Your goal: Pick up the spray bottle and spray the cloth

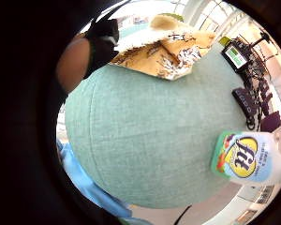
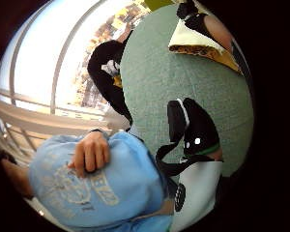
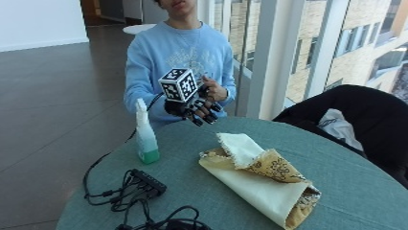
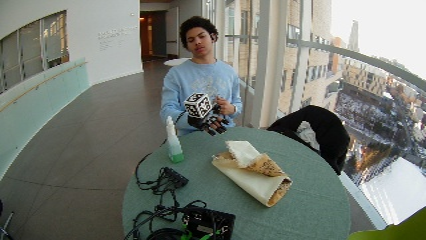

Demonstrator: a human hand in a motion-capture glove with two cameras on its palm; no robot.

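Note:
A spray bottle (image 3: pixel 145 136) with a white trigger head and green liquid at its base stands upright near the table's edge in front of the person; its label shows in the little finger side palm view (image 1: pixel 246 157). A cream cloth (image 3: pixel 261 177) with a patterned yellow lining lies folded in the middle of the table (image 3: pixel 357 191). My gloved right hand (image 3: pixel 194 108) hovers above the table's edge, between the bottle and the cloth and touching neither. Its fingers hang relaxed and hold nothing. The bottle (image 4: pixel 174 142) and cloth (image 4: pixel 256 175) also show in the wide outside view.
A black power strip (image 3: pixel 148 181) and tangled cables (image 3: pixel 163 218) lie on the table past the bottle. A black jacket (image 3: pixel 347 117) hangs over a chair beside the table. The person's bare hand (image 3: pixel 215 91) is held at the chest behind my glove.

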